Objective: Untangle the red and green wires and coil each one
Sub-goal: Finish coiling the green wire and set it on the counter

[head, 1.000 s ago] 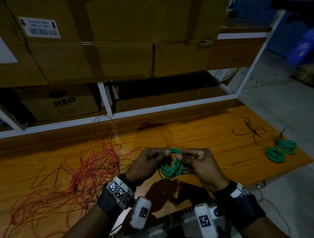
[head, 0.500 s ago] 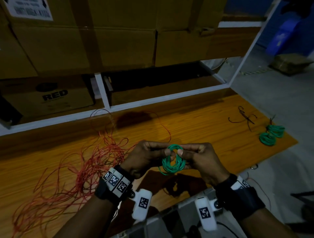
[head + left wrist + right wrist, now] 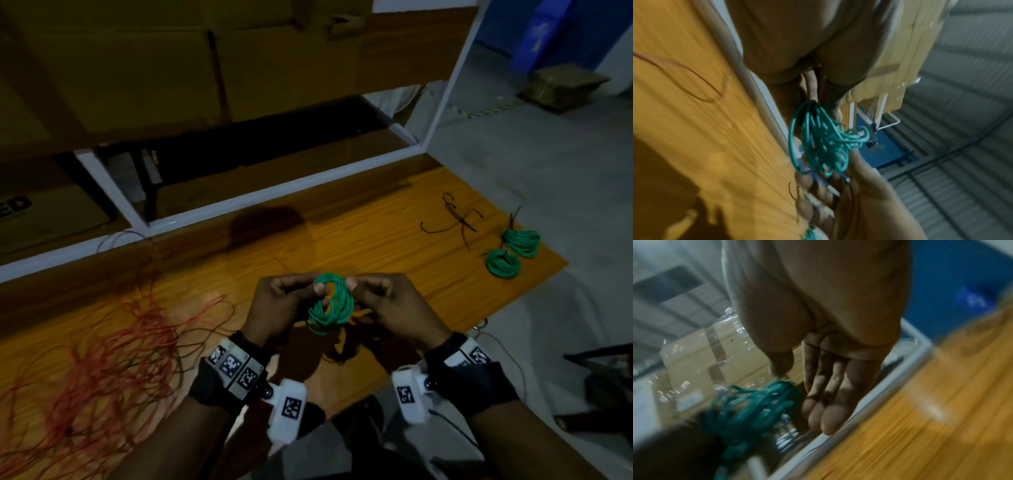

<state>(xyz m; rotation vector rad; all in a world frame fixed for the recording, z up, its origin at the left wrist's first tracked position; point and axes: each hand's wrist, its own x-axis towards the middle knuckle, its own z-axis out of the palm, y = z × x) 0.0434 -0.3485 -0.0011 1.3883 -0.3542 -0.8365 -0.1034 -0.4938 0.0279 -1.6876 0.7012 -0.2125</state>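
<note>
since a moment ago the view has swung to the right, so the two hands and the green coil (image 3: 330, 303) now sit near the middle of the head view and more of the grey floor (image 3: 534, 161) shows. the hands stay together on the coil, just as they were.

the left hand (image 3: 279, 308) pinches the top left of the green coil with thumb and fingers curled in. the right hand (image 3: 390, 305) pinches the top right of it with thumb and first finger, and in the right wrist view its other fingers (image 3: 830, 402) hang long and loose. the coil is up in the air above the orange table (image 3: 376, 240), between the two hands.

the red wire (image 3: 102, 370) lies in a big loose mess on the table, to the left of the left hand. it is not coiled.

two more green coils (image 3: 512, 251) lie side by side near the far right end of the table. a few thin dark ties (image 3: 457, 219) lie just beside them. brown boxes (image 3: 171, 68) sit on the white shelf (image 3: 274, 195) behind the table.
</note>
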